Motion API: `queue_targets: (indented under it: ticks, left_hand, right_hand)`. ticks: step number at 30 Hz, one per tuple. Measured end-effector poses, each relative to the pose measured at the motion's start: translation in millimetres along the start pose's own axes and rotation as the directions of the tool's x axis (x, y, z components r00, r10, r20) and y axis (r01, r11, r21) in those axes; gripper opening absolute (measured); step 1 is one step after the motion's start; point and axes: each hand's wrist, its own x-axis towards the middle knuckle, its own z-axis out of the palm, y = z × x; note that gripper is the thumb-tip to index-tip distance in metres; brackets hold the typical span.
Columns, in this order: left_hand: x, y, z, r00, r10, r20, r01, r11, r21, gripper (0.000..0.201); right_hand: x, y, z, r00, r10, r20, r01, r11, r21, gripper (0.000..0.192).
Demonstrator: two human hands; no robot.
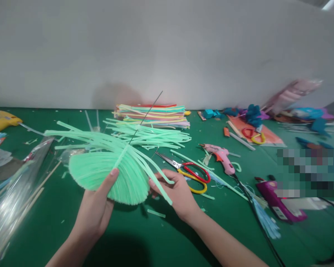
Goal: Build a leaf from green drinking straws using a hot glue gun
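My left hand (pixel 96 209) grips a mint-green fan (pixel 90 172) of fuzzy pipe cleaners, thumb pressed on its central rib. From the top of the fan, loose pipe cleaner ends (pixel 80 135) spread left and others droop right. A thin dark wire (pixel 156 101) sticks up and to the right from the rib. At the fan's right edge is my right hand (pixel 179 194), fingers curled around the drooping pipe cleaners; its fingertips are partly hidden. Scissors (pixel 195 174) with red and yellow handles lie just beyond it, blades apart.
Mint-green pipe cleaners (pixel 167 137) and a multicoloured bundle (pixel 156 111) lie by the wall. A pink glue gun (pixel 221 155) with a black cord and a purple tool (pixel 278 202) are on the right. At left are a yellow glue gun (pixel 5 122) and clear plastic packaging (pixel 19 193).
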Motion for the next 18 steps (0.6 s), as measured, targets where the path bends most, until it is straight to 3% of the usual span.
queue_targets:
  ticks: [5,10,15,18]
  left_hand:
    - [-4.9,-5.0,-1.3,0.999,0.010,0.035,-0.011,1.000,0.023,0.054]
    - [-4.3,-12.0,-8.1,0.988,0.009,0.153,-0.059,0.945,0.323,0.061]
    - [1.4,-14.9,-12.7,0.984,0.045,0.171,-0.091,0.959,0.270,0.063]
    - [0.8,-13.5,-12.6,0.985,0.055,0.163,-0.102,0.950,0.295,0.064]
  right_hand:
    - [-0.1,7.7,0.6,0.999,0.026,0.047,-0.027,0.999,0.027,0.034]
    - [-4.0,9.8,7.8,0.997,0.051,0.065,-0.054,0.997,0.059,0.037]
    - [-1.1,15.1,10.6,0.989,0.121,0.089,-0.134,0.978,0.157,0.041]
    - [0.6,18.0,8.5,0.988,0.116,0.098,-0.127,0.985,0.114,0.040]
